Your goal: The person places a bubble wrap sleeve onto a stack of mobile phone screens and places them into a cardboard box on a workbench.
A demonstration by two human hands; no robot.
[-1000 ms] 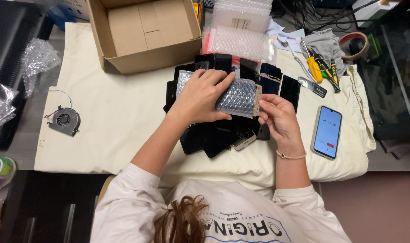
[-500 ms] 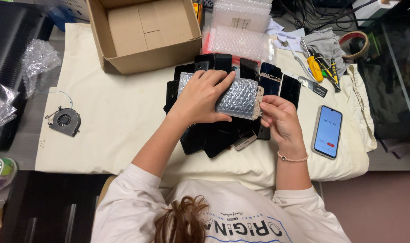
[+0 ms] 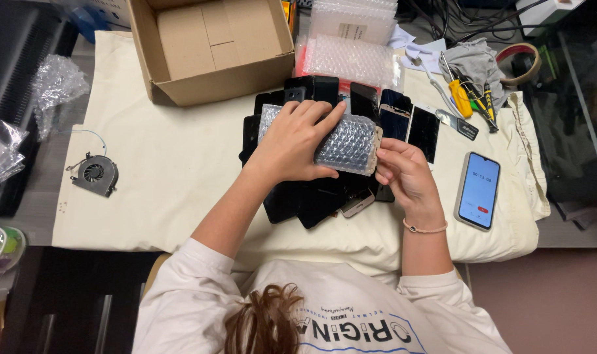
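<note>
Two hands share one bundle here: our left hand point(image 3: 292, 141) lies flat over a phone wrapped in bubble wrap point(image 3: 347, 144), fingers close together and pressed down on top of it, while our right hand point(image 3: 403, 172) meets its right end, thumb and fingertips pinching the loose edge of the wrap there. The bundle sits just above a heap of dark phones point(image 3: 325, 196) in the middle of the cream cloth point(image 3: 174, 177), touching the heap beneath it

To do this fold well, we judge that the left palm should hold the wrap taut against the phone so it cannot unroll, and the right fingers should tuck the open end flat and snug, with no slack pocket. We would lift the bundle slightly off the heap, since the bare screens below could scratch or slide. Whether the far end is already closed we cannot tell; the left hand hides it

An open cardboard box point(image 3: 213, 49) stands near, beyond the heap, with more bubble sheets point(image 3: 347, 59) beside it. A lit phone point(image 3: 479, 190) lies apart on the right, tools point(image 3: 469, 95) and a tape roll point(image 3: 518, 62) further up, a small fan point(image 3: 95, 174) well off to the left
</note>
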